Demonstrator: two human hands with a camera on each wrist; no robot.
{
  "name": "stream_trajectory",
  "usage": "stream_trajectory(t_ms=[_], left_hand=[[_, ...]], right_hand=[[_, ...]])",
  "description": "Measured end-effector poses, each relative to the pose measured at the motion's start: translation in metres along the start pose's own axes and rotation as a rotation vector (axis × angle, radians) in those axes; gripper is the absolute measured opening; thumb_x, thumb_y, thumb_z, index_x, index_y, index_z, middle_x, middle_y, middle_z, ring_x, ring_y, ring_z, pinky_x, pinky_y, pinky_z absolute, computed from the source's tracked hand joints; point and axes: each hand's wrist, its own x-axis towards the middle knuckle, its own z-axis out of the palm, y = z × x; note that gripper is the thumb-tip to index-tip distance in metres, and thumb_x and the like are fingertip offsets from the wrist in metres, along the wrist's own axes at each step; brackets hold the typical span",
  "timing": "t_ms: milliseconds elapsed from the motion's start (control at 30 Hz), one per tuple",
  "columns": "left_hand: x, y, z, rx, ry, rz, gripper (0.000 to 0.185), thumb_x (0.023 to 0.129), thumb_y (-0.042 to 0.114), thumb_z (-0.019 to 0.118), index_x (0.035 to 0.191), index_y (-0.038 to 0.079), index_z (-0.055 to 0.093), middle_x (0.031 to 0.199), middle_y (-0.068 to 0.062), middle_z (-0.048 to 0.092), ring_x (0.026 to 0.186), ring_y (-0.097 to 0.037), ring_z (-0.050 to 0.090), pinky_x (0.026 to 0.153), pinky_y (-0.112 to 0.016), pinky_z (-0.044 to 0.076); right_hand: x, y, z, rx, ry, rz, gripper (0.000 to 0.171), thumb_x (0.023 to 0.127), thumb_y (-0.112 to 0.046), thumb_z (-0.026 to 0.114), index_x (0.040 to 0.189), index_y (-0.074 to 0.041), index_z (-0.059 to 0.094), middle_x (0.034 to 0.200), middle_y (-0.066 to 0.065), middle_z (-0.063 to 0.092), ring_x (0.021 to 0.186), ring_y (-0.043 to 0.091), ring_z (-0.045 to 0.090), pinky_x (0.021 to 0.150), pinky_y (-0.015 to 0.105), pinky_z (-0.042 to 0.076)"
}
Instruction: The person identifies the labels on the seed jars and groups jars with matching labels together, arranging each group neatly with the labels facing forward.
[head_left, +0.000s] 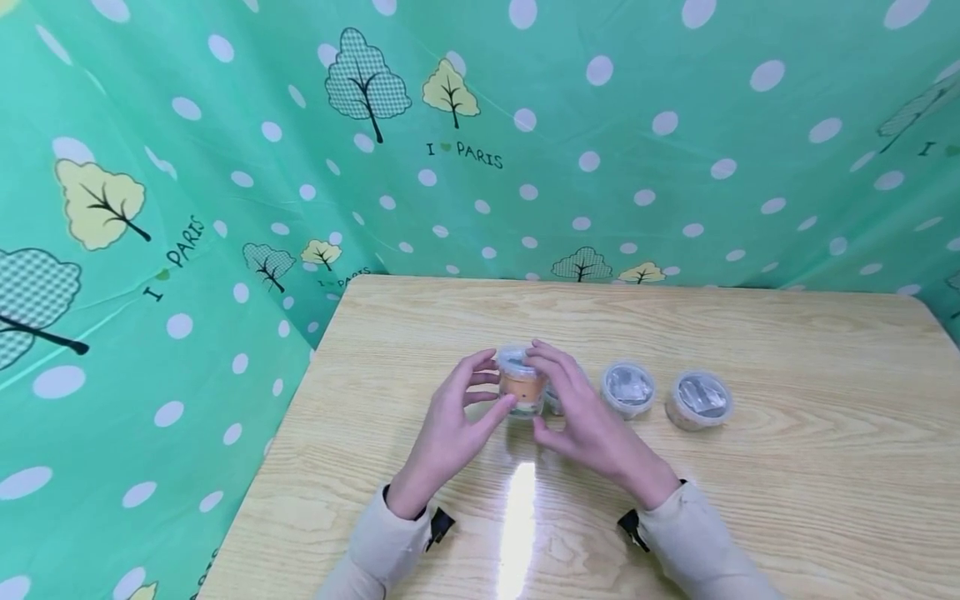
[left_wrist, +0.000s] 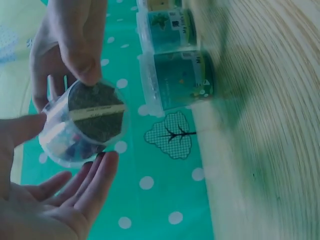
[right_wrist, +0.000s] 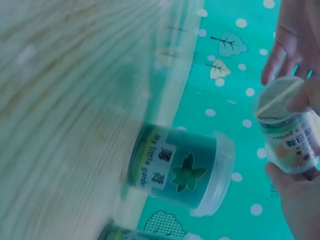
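Note:
A small clear plastic jar (head_left: 521,385) with an orange label and a clear lid is held between both hands near the middle of the wooden table (head_left: 750,517). My left hand (head_left: 491,387) grips its left side with thumb and fingers curled round it. My right hand (head_left: 551,392) grips its right side and top. In the left wrist view the jar (left_wrist: 85,122) shows its lid, with a fingertip of the right hand on the rim. In the right wrist view the jar (right_wrist: 290,125) is pinched between a right finger and thumb. It seems raised slightly off the table.
Another jar (head_left: 553,402) stands half hidden behind my right hand, and two more jars (head_left: 628,387) (head_left: 699,400) stand in a row to its right. A green polka-dot cloth (head_left: 187,250) walls the table at the back and left. One standing jar has a green leaf label (right_wrist: 180,167).

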Motion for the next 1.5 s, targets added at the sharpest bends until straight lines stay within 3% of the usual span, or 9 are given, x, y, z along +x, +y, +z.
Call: stream_trajectory(t_ms=[233,367,533,733,867,1100,1267,1500], left_hand=[[0.001,-0.002,0.002,-0.029,-0.147,-0.032,0.077,0.089,0.017,0.075,0.153,0.011,0.032,0.142,-0.007,0.052,0.126,-0.022,0.055,0.098,-0.028,0.055],[0.002,-0.004,0.004,-0.042,-0.176,-0.02,0.079,0.089,0.016,0.076,0.154,0.014,0.031,0.141,-0.009,0.054,0.127,-0.022,0.055,0.099,-0.028,0.054],[0.004,-0.004,0.007,-0.053,-0.136,-0.001,0.077,0.086,0.017,0.079,0.15,0.011,0.037,0.134,-0.012,0.059,0.121,-0.024,0.06,0.097,-0.029,0.056],[0.005,-0.004,0.009,-0.088,-0.076,-0.034,0.078,0.082,0.018,0.082,0.149,0.011,0.041,0.13,-0.012,0.062,0.115,-0.025,0.063,0.095,-0.031,0.057],[0.005,-0.003,0.009,-0.078,-0.042,-0.057,0.079,0.081,0.021,0.083,0.148,0.015,0.043,0.128,-0.01,0.062,0.115,-0.025,0.063,0.094,-0.031,0.057],[0.006,0.0,0.011,-0.053,-0.019,-0.075,0.076,0.081,0.023,0.083,0.146,0.017,0.045,0.128,-0.009,0.062,0.115,-0.022,0.063,0.092,-0.028,0.058],[0.007,0.002,0.013,-0.057,-0.009,-0.074,0.074,0.082,0.024,0.082,0.146,0.016,0.045,0.128,-0.008,0.062,0.115,-0.021,0.062,0.091,-0.028,0.058],[0.009,0.004,0.021,-0.084,-0.009,-0.087,0.076,0.082,0.023,0.083,0.147,0.013,0.044,0.131,-0.008,0.061,0.115,-0.022,0.062,0.092,-0.029,0.057]], right_hand=[[-0.005,0.005,-0.006,0.08,-0.043,0.038,0.077,0.073,-0.001,0.073,0.143,-0.004,0.039,0.155,0.012,0.035,0.142,0.031,0.037,0.112,0.044,0.043],[-0.008,0.006,-0.008,0.106,-0.055,0.035,0.078,0.074,-0.001,0.072,0.143,-0.004,0.038,0.156,0.013,0.032,0.141,0.032,0.039,0.111,0.045,0.044],[-0.01,0.006,-0.011,0.1,-0.057,0.073,0.091,0.074,-0.001,0.077,0.152,-0.008,0.029,0.16,0.012,0.025,0.14,0.033,0.039,0.11,0.048,0.044],[-0.014,0.008,-0.018,0.085,-0.025,0.153,0.108,0.077,-0.016,0.085,0.16,-0.018,0.015,0.161,0.012,0.025,0.139,0.037,0.04,0.108,0.055,0.043],[-0.015,0.007,-0.022,0.153,0.012,0.211,0.094,0.083,-0.023,0.081,0.157,-0.021,0.024,0.154,0.011,0.034,0.133,0.034,0.048,0.107,0.051,0.047],[-0.009,0.004,-0.021,0.328,0.043,0.327,0.069,0.093,-0.025,0.072,0.151,-0.017,0.035,0.146,0.01,0.042,0.13,0.028,0.051,0.105,0.041,0.051],[-0.006,0.002,-0.02,0.424,0.054,0.375,0.066,0.093,-0.024,0.071,0.149,-0.014,0.038,0.145,0.009,0.043,0.126,0.028,0.055,0.101,0.037,0.053],[-0.006,-0.002,-0.019,0.419,0.06,0.452,0.064,0.093,-0.027,0.071,0.147,-0.011,0.04,0.142,0.011,0.046,0.12,0.03,0.058,0.094,0.031,0.057]])
